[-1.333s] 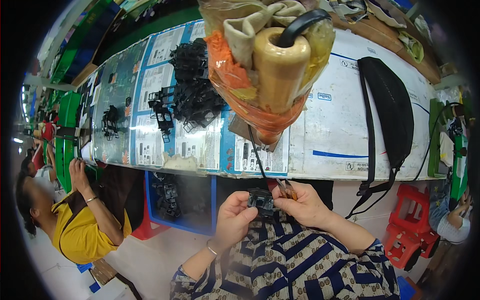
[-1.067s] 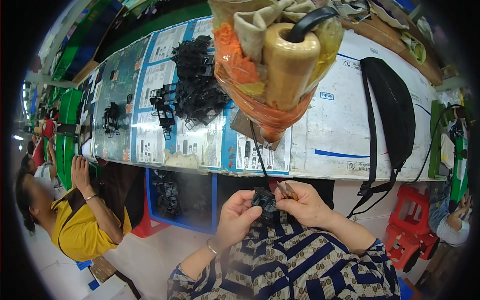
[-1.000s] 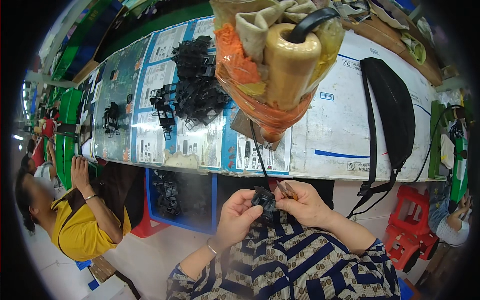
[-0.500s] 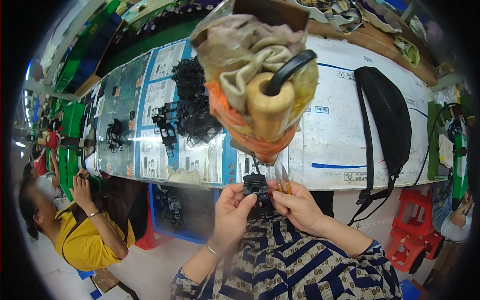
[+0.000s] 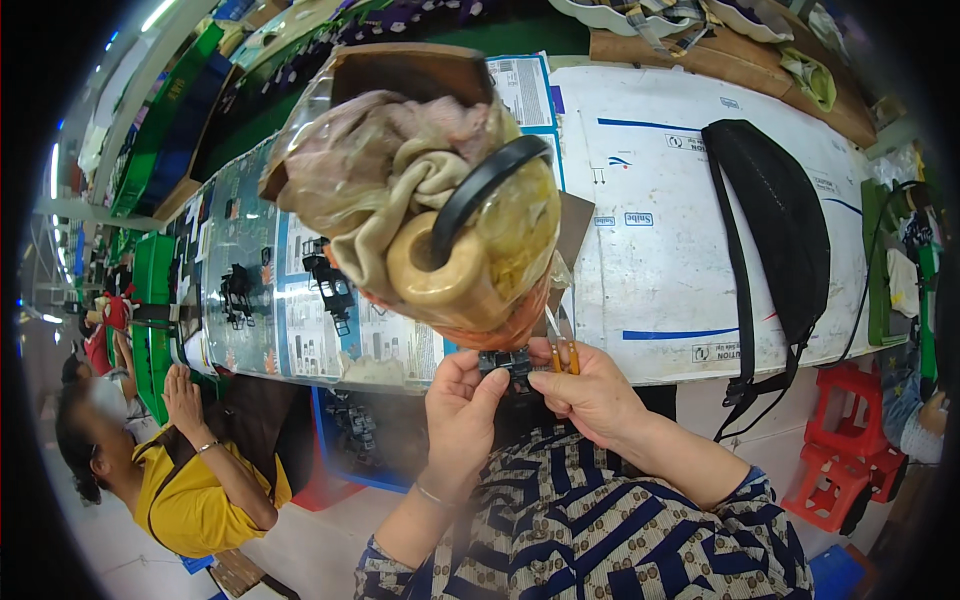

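Note:
Just off the table's near edge, a black plastic part (image 5: 507, 366) with small openings is held between both hands. My left hand (image 5: 462, 408) pinches its left side with thumb and fingers. My right hand (image 5: 592, 396) has its thumb against the part's right end. Its curled fingers also hold small scissors with orange handles (image 5: 563, 356), their pointed metal blades directed away from me and apart. A clear bag (image 5: 525, 225) stuffed with cloth and a tan roll (image 5: 440, 272) looms over the table just beyond the hands, hiding what lies behind it.
More black plastic parts (image 5: 328, 285) lie left on the printed table cover (image 5: 650, 270). A blue bin (image 5: 365, 440) with similar parts sits below the edge. A black bag (image 5: 770, 230) lies right, near red stools (image 5: 850, 445). A person in yellow (image 5: 205, 490) sits at left.
The black part has tipped, showing a narrower side, and sits slightly higher. The stuffed bag appears farther left and lower, covering the pile of parts. The seated person's hands have come together.

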Demonstrator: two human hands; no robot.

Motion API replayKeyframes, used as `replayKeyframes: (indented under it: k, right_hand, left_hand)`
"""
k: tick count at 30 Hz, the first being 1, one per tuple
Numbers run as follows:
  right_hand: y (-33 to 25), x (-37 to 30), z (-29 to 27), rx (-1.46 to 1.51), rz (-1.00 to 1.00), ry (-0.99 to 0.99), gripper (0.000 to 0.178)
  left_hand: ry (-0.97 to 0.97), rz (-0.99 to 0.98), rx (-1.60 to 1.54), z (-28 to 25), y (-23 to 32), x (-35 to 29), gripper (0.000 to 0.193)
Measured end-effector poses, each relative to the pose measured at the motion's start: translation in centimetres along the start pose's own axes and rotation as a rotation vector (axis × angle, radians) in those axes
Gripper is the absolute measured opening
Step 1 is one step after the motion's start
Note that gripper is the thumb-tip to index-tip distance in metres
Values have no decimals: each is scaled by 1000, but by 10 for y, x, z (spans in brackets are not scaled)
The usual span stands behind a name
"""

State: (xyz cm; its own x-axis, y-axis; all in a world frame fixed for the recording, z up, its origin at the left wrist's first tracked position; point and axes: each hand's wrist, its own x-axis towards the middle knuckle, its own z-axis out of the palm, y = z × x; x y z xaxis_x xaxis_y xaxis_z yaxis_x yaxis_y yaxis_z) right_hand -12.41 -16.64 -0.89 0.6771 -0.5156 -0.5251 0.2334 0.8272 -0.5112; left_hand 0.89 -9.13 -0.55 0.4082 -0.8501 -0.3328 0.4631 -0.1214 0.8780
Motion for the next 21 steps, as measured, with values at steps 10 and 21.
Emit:
replayKeyframes:
  k: [10, 21]
  right_hand:
    - [-8, 2, 1, -39, -22, 0, 37]
    - [-6, 5, -1, -43, -31, 7, 36]
  left_hand:
    - [-12, 16, 1, 8, 4, 3, 22]
    - [-12, 10, 14, 7, 4, 4, 22]
